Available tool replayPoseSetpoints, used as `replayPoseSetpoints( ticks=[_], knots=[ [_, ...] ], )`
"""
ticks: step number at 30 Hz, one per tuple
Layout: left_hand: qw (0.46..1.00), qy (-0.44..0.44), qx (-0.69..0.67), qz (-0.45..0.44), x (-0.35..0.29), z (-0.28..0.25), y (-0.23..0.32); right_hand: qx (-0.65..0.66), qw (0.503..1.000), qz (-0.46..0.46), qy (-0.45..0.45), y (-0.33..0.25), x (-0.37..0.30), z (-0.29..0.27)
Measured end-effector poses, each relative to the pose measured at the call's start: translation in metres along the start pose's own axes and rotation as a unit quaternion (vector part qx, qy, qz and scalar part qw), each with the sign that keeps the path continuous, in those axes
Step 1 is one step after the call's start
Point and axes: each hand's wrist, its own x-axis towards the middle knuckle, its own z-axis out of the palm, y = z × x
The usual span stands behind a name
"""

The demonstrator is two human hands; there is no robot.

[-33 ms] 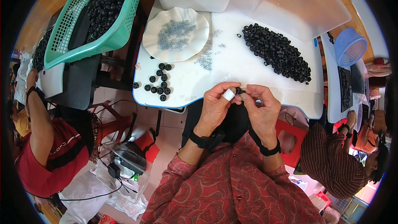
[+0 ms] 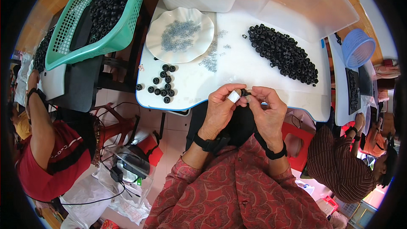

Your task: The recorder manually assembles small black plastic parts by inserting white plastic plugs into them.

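Just past the table's near edge, my two hands meet at the fingertips. Between the thumb and fingers of my left hand is a small black ring-like part; a white wrap covers one of its digits. My right hand pinches the same dark piece from the other side, and fingers hide most of it. Left of my hands lie several loose round black parts. A pile of small black parts spreads to the right. Tiny clear pieces fill a scalloped white plate and lie scattered beside it.
At the back stand a white bin of black parts and a translucent panel. A green basket of black parts is at left, a blue basket at right. People sit on both sides; a clear box with cables is low left.
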Motion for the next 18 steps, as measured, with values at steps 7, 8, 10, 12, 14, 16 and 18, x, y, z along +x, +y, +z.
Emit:
replayPoseSetpoints(
  ticks=[7, 8, 10, 12, 14, 16, 18],
  knots=[
    [0.996, -0.008, -0.077, -0.041, -0.003, -0.001, 0.006, 0.041, 0.999, -0.002, 0.006, 0.002, -0.002, 0.004],
    [0.996, -0.009, -0.076, -0.039, -0.004, 0.000, 0.007, 0.048, 0.999, 0.001, 0.004, 0.002, -0.002, 0.004],
    [0.995, 0.014, -0.090, -0.046, -0.007, 0.002, 0.008, 0.056, 0.998, 0.003, 0.002, 0.001, -0.003, 0.003],
    [0.995, 0.020, -0.082, -0.046, -0.010, 0.005, 0.011, 0.065, 0.998, 0.006, -0.007, 0.001, -0.004, 0.002],
    [0.996, 0.027, -0.074, -0.045, -0.013, 0.006, 0.013, 0.067, 0.998, 0.001, -0.009, -0.002, -0.005, 0.003],
    [0.997, 0.025, -0.067, -0.031, -0.015, 0.007, 0.015, 0.070, 0.997, -0.005, -0.012, -0.005, -0.005, 0.003],
    [0.997, 0.018, -0.068, -0.024, -0.018, 0.008, 0.017, 0.087, 0.996, 0.014, -0.015, -0.008, -0.006, 0.002]
  ],
)
